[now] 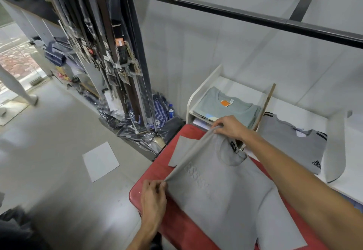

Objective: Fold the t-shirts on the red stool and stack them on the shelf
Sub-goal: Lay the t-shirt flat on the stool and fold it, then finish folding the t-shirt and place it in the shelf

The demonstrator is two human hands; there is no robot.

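While you stood over the red stool, its padded top filled the lower middle of your view, with the white shelf touching its far edge against the pale wall. Above both ran a black clothes rail, and a thick bunch of belts hung from its left end down to a heap of bagged garments on the floor.

Across the stool lay a grey t-shirt, face up, with raised lettering across the chest and the collar toward the shelf. Its left side was lifted off the cushion in a taut ridge between your two hands, and the left sleeve hung flat beyond that ridge over the red top.

On the shelf, a folded green t-shirt with an orange tag at the neck sat on a stack in the left compartment. To its right lay a grey striped t-shirt, spread loosely. A thin wooden stick leaned between them.

Your right hand reached across the garment and pinched the shoulder seam near the collar, fingers curled tightly on the cloth. Your left hand pinched the same edge lower down, thumb and fingertips closed on the fabric. A white sheet of paper lay on the floor left of the stool.
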